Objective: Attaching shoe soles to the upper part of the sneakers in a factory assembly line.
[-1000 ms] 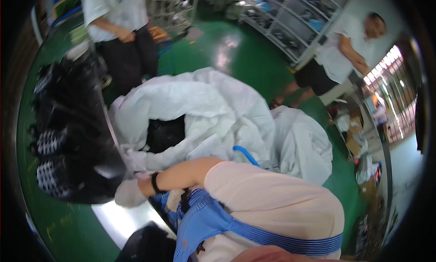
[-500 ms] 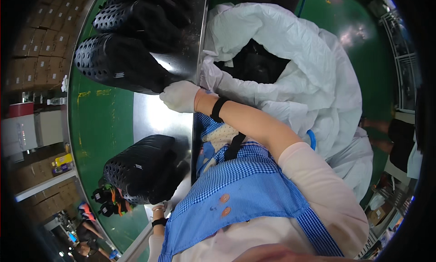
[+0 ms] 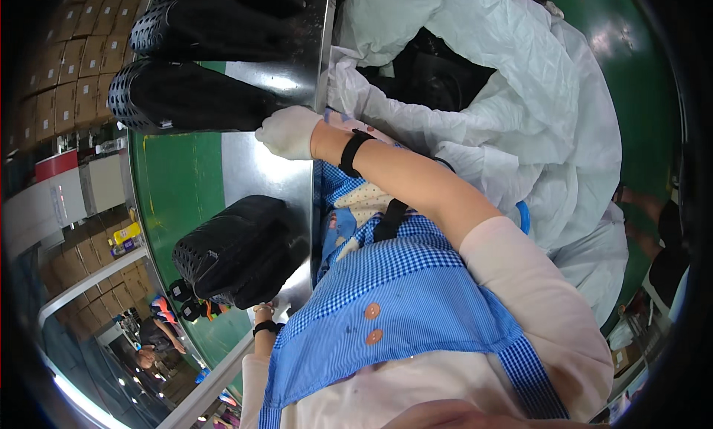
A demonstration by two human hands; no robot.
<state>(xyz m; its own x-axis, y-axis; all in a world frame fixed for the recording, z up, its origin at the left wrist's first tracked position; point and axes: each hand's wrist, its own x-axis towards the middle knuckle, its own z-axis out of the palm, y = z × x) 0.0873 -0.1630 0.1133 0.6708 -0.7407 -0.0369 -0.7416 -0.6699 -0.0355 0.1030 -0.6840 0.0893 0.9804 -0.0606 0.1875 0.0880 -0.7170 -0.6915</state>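
Observation:
My right hand (image 3: 291, 132), in a white glove, is closed at the narrow end of a long black piece (image 3: 189, 96) with a rounded end full of small holes. That piece lies across the metal table toward its far side. My left hand (image 3: 263, 312) is at the lower end of a second, bulkier black piece (image 3: 238, 251), which also has a perforated end. This piece hides most of the left hand, and its fingers cannot be seen.
More black pieces (image 3: 215, 28) of this kind lie farther along the metal table (image 3: 264, 169). Right of the table stands a large white sack (image 3: 564, 124), its mouth open on dark contents. Stacked cartons (image 3: 70, 72) stand beyond the green floor (image 3: 178, 176). Another person (image 3: 152, 340) is at lower left.
The whole view has shifted and turned slightly. The long black piece at my right hand now lies more level across the picture. Both hands stay beside the same pieces.

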